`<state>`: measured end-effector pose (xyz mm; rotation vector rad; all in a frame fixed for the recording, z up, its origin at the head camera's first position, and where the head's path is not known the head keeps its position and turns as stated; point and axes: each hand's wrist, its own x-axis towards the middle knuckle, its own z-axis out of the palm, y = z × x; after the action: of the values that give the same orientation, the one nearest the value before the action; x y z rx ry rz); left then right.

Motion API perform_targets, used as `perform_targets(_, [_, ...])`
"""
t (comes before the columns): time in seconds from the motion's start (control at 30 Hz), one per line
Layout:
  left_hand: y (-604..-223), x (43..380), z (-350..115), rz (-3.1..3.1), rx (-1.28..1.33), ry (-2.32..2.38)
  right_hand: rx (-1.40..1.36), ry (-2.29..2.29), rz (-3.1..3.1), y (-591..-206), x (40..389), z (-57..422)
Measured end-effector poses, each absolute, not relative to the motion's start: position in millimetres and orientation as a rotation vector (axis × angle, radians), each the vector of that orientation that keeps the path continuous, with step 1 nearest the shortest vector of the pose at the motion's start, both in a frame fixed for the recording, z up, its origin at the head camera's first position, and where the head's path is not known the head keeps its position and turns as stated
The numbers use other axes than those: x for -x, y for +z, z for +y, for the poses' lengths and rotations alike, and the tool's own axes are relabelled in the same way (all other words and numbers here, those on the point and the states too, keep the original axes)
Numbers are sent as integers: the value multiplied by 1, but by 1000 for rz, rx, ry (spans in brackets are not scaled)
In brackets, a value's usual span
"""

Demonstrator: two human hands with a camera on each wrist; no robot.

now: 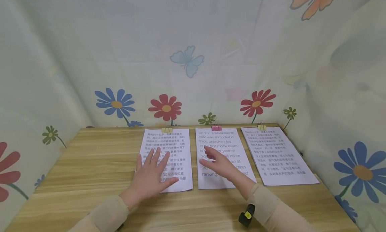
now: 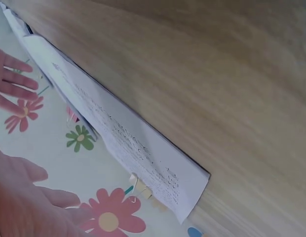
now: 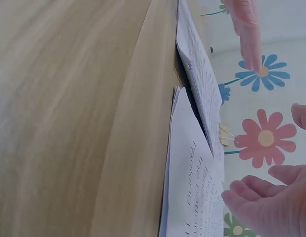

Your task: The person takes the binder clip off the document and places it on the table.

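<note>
Three clipped stacks of printed paper lie in a row on the wooden table. Over the left stack [image 1: 169, 138], which has a yellow binder clip [image 1: 167, 129], my left hand [image 1: 152, 175] hovers with fingers spread, covering part of the Chinese text. My right hand [image 1: 221, 165] hangs over the middle stack [image 1: 215, 183], its fingers loosely bent and the thumb apart. That stack carries large English print and a pink binder clip [image 1: 216, 128]. In the right wrist view, a gap shows between my right hand [image 3: 271, 200] and the paper. Neither hand holds anything.
The right stack [image 1: 278, 155], with Chinese text and another yellow binder clip [image 1: 262, 127], lies slightly angled near the table's right edge. Bare wood [image 1: 90, 165] shows left of the stacks. A flower-and-butterfly patterned cloth [image 1: 144, 58] rises behind the table and along both sides.
</note>
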<state>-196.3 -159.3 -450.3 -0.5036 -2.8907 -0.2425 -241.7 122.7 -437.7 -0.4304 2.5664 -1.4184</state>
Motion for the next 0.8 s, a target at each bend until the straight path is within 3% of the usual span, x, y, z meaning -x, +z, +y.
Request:
perform_targets(0.37, [-450,196,-157,-2828,519,-296,197,-1689,2312,-455,249,114])
perform_targets(0.8, [-455,199,-159,-2735,560,-323,157,-1828,2098,-462,251,102])
